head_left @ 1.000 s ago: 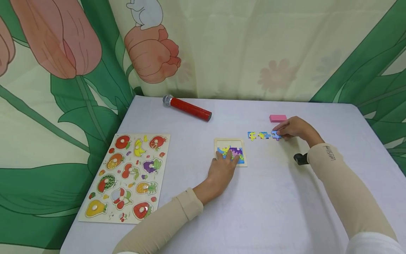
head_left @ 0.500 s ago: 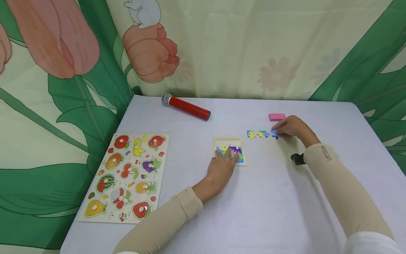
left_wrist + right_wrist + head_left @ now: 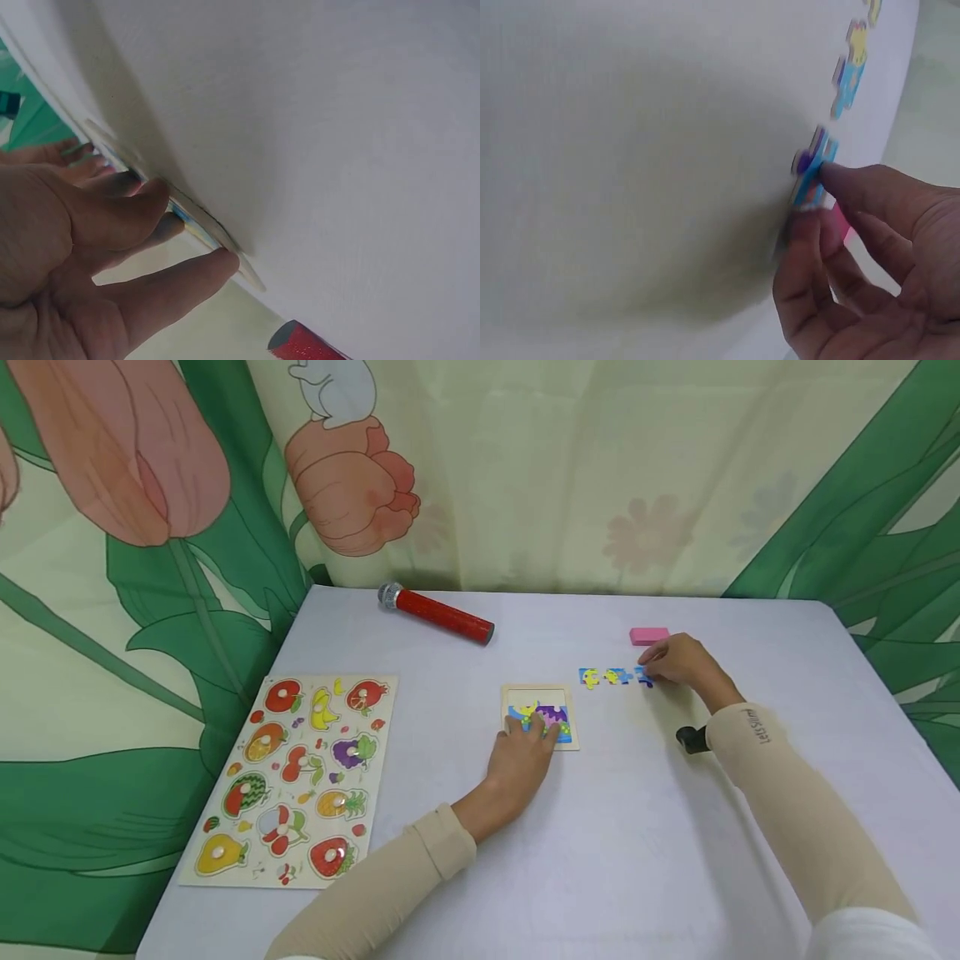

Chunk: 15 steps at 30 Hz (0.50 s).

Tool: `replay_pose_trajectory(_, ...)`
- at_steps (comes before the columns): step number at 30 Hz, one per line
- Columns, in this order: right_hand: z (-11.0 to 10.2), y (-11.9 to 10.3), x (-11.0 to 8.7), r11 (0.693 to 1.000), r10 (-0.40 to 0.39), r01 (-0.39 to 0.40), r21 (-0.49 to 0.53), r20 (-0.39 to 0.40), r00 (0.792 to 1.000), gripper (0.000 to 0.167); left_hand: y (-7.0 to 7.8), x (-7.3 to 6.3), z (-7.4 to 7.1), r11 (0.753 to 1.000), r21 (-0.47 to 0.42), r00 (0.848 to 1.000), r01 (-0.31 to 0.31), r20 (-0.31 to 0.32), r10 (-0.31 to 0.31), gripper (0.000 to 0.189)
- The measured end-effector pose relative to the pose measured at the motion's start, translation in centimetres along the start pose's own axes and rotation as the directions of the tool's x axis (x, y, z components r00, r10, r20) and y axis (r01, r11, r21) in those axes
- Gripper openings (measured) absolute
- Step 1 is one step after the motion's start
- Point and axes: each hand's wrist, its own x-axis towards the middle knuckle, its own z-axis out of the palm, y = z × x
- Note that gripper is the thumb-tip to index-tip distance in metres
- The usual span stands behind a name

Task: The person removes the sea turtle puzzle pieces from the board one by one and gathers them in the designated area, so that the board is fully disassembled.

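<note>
My left hand (image 3: 517, 768) rests with spread fingers on a small wooden puzzle tray (image 3: 537, 688), whose lower part bears joined pieces with a blue, purple and yellow picture. In the left wrist view, fingertips touch the edge of the tray (image 3: 251, 277). Right of the tray, my right hand (image 3: 686, 662) pinches a blue-and-purple jigsaw piece (image 3: 643, 675). Thumb and fingers meet at that jigsaw piece (image 3: 808, 180) in the right wrist view, just over the cloth. Two more jigsaw pieces, one blue and yellow (image 3: 588, 677) and another beside it (image 3: 617, 676), lie in a row to its left.
A pink block (image 3: 648, 636) lies just behind my right hand. Toward the back left is a red tube with a silver end (image 3: 442, 616). A fruit puzzle board (image 3: 300, 777) covers the table's left side. A patterned curtain (image 3: 555, 477) hangs behind the table.
The view has shifted slightly. My right fingers now cover more of the rightmost jigsaw piece, which looks turned or tilted compared with a second ago. The left hand stays on the tray.
</note>
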Motion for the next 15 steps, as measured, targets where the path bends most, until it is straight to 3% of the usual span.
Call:
replay_pose_trajectory(4, 1.5, -2.2, -0.4, 0.997, -0.071, 0.071, 0.000, -0.031, 0.997, 0.025, 0.0, -0.1, 0.1, 1.000, 0.010, 1.000, 0.003, -0.023, -0.002, 0.052)
replay_pose_trajectory(6, 2.7, -3.8, -0.7, 0.990, -0.143, 0.143, 0.000, -0.031, 0.989, 0.022, 0.0, -0.1, 0.2, 1.000, 0.012, 0.999, 0.009, -0.040, -0.009, 0.050)
replay_pose_trajectory(11, 6.1, -8.5, -1.5, 0.939, -0.343, 0.342, 0.032, 0.067, 0.937, 0.013, 0.2, -0.2, 0.3, 0.999, 0.012, 0.996, 0.032, -0.082, -0.031, 0.044)
replay_pose_trajectory(15, 8.0, -10.9, -2.0, 0.916, -0.401, 0.396, 0.064, 0.147, 0.904, 0.012, 0.2, -0.3, 0.4, 0.999, 0.026, 0.994, 0.030, -0.105, -0.027, 0.040)
